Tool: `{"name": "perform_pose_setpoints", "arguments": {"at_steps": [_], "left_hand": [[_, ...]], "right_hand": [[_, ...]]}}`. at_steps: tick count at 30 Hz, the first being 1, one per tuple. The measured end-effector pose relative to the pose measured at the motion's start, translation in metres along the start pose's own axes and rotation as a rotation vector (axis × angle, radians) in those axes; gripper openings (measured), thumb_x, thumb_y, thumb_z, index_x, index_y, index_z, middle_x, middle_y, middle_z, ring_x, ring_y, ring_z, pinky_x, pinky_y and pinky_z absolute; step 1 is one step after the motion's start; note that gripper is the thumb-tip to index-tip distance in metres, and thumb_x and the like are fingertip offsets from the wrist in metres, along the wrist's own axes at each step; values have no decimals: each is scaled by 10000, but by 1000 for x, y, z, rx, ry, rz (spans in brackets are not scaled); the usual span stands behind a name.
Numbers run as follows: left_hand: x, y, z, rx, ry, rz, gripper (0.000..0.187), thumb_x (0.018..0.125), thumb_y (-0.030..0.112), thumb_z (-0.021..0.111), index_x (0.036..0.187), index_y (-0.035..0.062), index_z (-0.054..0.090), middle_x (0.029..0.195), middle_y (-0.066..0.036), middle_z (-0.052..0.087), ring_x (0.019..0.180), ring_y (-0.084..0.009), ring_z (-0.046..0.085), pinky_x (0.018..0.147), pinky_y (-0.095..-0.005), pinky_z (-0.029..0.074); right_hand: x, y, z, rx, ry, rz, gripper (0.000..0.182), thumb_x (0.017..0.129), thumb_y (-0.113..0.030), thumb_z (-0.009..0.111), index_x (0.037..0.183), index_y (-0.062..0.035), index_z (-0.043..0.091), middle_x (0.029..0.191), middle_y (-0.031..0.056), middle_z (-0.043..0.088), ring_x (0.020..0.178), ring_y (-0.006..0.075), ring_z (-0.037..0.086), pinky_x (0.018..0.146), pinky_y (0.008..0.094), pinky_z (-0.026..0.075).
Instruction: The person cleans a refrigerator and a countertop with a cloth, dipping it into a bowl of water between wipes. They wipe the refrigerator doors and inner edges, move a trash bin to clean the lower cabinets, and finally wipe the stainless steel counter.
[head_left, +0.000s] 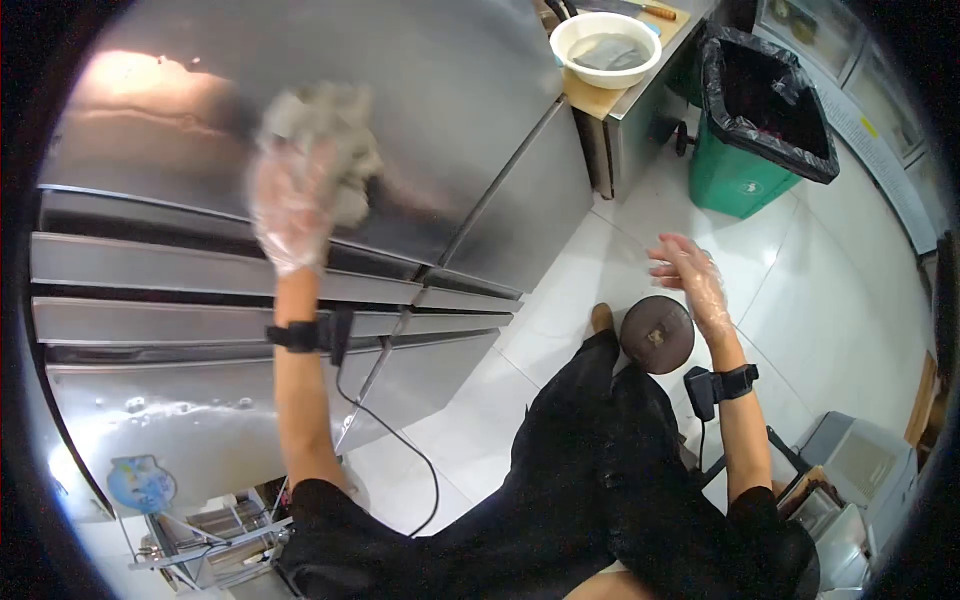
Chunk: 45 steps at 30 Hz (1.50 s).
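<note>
My left hand [292, 205], in a clear plastic glove, presses a greyish cloth [335, 145] against the upper door of a stainless steel cabinet [440, 110]. Hand and cloth are slightly blurred. The cloth is bunched up, and part of it spreads beyond my fingers. My right hand [690, 280], also in a clear glove, hangs in the air over the tiled floor with nothing in it, its fingers apart and a little bent. Just below and left of it in view is a round dark brown stool seat [657, 335].
A white basin [606, 50] with water and a dark item stands on a counter, near a knife with a wooden handle [658, 12]. A green bin [740, 170] with a black liner is at the upper right. A cable [425, 460] hangs from my left wrist strap.
</note>
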<state>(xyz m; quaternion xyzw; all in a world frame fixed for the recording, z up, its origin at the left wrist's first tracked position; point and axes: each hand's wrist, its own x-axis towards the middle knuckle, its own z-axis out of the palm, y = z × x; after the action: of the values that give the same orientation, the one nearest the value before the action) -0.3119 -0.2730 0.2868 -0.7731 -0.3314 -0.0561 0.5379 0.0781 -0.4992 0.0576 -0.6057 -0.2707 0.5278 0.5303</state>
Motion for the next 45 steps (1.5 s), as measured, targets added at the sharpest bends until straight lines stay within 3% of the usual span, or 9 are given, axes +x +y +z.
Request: {"name": "perform_pose_setpoints", "arguments": {"at_steps": [5, 11, 14, 16, 20, 24, 25, 37, 45], "left_hand": [[77, -83, -41, -187, 486, -309, 709, 720, 383, 744, 1370, 375, 459, 1343, -86, 492, 1285, -358, 406, 1079, -479, 332], [114, -42, -19, -21, 357, -246, 604, 767, 329, 682, 1328, 201, 499, 1311, -92, 506, 1221, -310, 474, 1034, -435, 397], [135, 29, -26, -1467, -221, -254, 607, 978, 515, 270, 1442, 124, 297, 1502, -108, 308, 1331, -302, 363, 1090, -452, 318], [107, 76, 63, -1982, -53, -136, 472, 887, 179, 450, 1359, 192, 439, 1407, -49, 420, 1307, -262, 370, 1080, -382, 327], [53, 132, 90, -506, 174, 269, 461, 863, 169, 450, 1322, 205, 483, 1323, -35, 489, 1186, -251, 445, 1017, -373, 368], [38, 99, -65, -890, -575, 113, 492, 750, 150, 626, 1232, 203, 542, 1292, -127, 516, 1120, -347, 540, 910, -407, 480], [-11, 142, 13, -1042, -226, -154, 460, 740, 157, 657, 1187, 178, 549, 1197, -131, 578, 993, -376, 591, 821, -418, 518], [-99, 113, -86, -2535, -154, -920, 500, 905, 188, 597, 1364, 48, 454, 1416, -55, 418, 1267, -190, 417, 1071, -315, 311], [-133, 67, -89, -2255, 48, -1026, 434, 864, -3, 577, 1289, 43, 504, 1300, -41, 512, 1206, -152, 459, 1024, -281, 358]], "right_hand": [[-23, -25, 35, 27, -88, -108, 492, 953, -383, 525, 1272, -8, 504, 1061, 106, 673, 843, 146, 663, 725, 246, 502], [-42, -26, 44, 37, -96, -160, 491, 959, -364, 521, 1276, 10, 494, 1063, 133, 665, 838, 162, 660, 725, 259, 506], [-48, -27, 41, 6, -71, -136, 470, 963, -343, 510, 1275, 8, 496, 1071, 140, 664, 827, 162, 657, 722, 261, 507], [-59, -31, 35, -10, -46, -148, 462, 962, -342, 511, 1276, -3, 499, 1070, 140, 664, 822, 161, 655, 722, 262, 506], [-71, -20, 18, -24, 29, -132, 441, 954, -336, 523, 1273, -32, 509, 1076, 131, 664, 818, 161, 652, 724, 265, 504], [-66, -23, 36, -41, 32, -130, 450, 947, -335, 532, 1279, -33, 504, 1082, 123, 663, 820, 155, 653, 714, 257, 502], [-62, -25, 48, -57, -11, -151, 470, 941, -347, 549, 1285, -31, 499, 1122, 136, 649, 915, 189, 647, 783, 283, 504], [-66, -60, 220, 138, -438, -154, 540, 893, -376, 621, 1278, -11, 520, 1189, 82, 605, 1074, 169, 559, 915, 299, 442], [-84, -69, 264, -197, -20, -556, 476, 816, -374, 674, 1140, -33, 607, 1050, 137, 655, 996, 268, 603, 863, 337, 463]]}}
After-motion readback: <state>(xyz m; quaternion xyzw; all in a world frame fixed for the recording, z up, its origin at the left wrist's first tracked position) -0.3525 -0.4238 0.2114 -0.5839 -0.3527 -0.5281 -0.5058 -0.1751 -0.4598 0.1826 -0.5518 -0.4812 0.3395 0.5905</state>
